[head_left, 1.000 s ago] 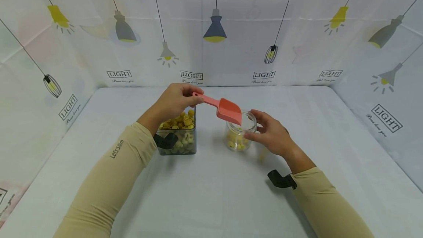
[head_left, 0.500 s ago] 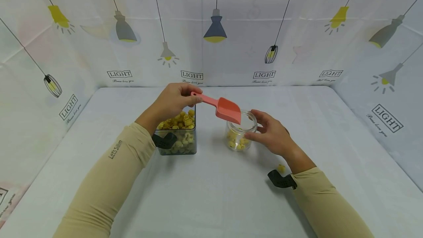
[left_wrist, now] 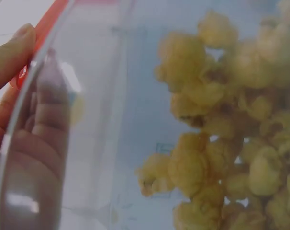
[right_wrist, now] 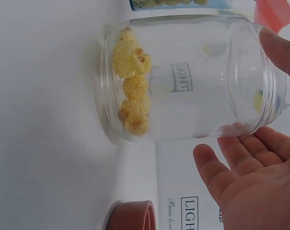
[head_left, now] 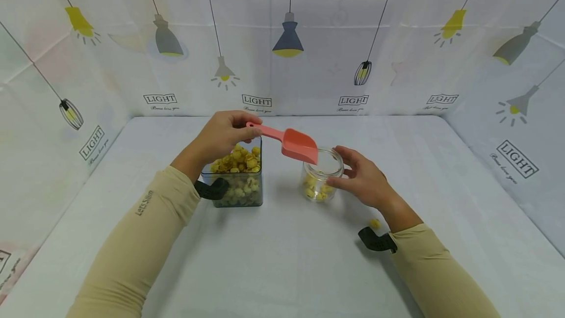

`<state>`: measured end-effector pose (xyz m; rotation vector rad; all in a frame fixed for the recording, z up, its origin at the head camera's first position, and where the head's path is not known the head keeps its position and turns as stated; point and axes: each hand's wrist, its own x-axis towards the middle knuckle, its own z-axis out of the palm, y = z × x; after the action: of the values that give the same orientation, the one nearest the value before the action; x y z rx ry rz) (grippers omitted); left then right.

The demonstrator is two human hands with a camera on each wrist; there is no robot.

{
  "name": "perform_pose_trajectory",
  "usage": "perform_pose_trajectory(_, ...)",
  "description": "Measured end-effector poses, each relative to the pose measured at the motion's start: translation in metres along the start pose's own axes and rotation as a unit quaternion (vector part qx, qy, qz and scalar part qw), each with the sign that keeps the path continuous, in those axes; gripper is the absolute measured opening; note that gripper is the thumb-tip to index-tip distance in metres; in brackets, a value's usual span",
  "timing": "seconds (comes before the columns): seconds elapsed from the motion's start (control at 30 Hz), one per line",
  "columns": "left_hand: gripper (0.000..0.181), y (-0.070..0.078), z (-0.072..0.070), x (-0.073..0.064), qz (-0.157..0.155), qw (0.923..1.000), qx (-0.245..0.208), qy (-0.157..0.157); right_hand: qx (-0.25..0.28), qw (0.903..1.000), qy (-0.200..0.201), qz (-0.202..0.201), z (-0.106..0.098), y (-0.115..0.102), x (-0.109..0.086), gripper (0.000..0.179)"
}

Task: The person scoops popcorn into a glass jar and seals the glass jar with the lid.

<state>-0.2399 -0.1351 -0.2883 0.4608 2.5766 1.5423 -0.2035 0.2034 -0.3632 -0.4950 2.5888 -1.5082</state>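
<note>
My left hand (head_left: 222,136) pinches the handle of a pink scoop (head_left: 301,146), whose bowl slants down over the left rim of a clear round jar (head_left: 324,163). No popcorn shows in the scoop's bowl. With thumb and fingers, my right hand (head_left: 366,180) grips the jar near its rim; the jar stands upright. Several yellow popcorn pieces (right_wrist: 133,103) lie on its bottom. Under my left wrist stands a clear square container (head_left: 260,188), filled with popcorn (head_left: 240,160). Its wall and popcorn fill most of the left wrist view.
A single popcorn piece (head_left: 375,224) lies on the white tabletop (head_left: 282,259) beside my right wrist. At the bottom of the right wrist view is a reddish-brown round object (right_wrist: 130,216). Behind the table rises a white cloth backdrop (head_left: 322,72) printed with lamps.
My left hand and the scoop have shifted slightly left. A blurred piece of popcorn near the jar has travelled across the table to beside my right wrist. My right hand holds still.
</note>
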Motion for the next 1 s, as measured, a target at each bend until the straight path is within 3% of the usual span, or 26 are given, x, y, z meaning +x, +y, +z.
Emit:
perform_pose_trajectory(0.33, 0.031, -0.009, -0.014, -0.009, -0.008, 0.9999, -0.013, 0.003, -0.012, 0.9995, 0.003, -0.029, -0.005, -0.006, 0.002, 0.082)
perform_pose_trajectory(0.7, 0.035, -0.016, -0.035, -0.024, -0.013, 0.9998, -0.007, 0.017, -0.064, 0.996, 0.022, -0.059, -0.007, -0.033, 0.003, 0.084)
perform_pose_trajectory(0.83, 0.035, -0.02, -0.043, -0.031, -0.012, 0.9997, -0.006, 0.022, -0.052, 0.9944, 0.018, -0.091, -0.006, -0.042, 0.004, 0.083)
perform_pose_trajectory(1.0, 0.037, -0.022, -0.055, -0.04, -0.006, 0.9996, -0.002, 0.028, -0.015, 0.9951, -0.001, -0.097, 0.0, -0.052, 0.008, 0.083)
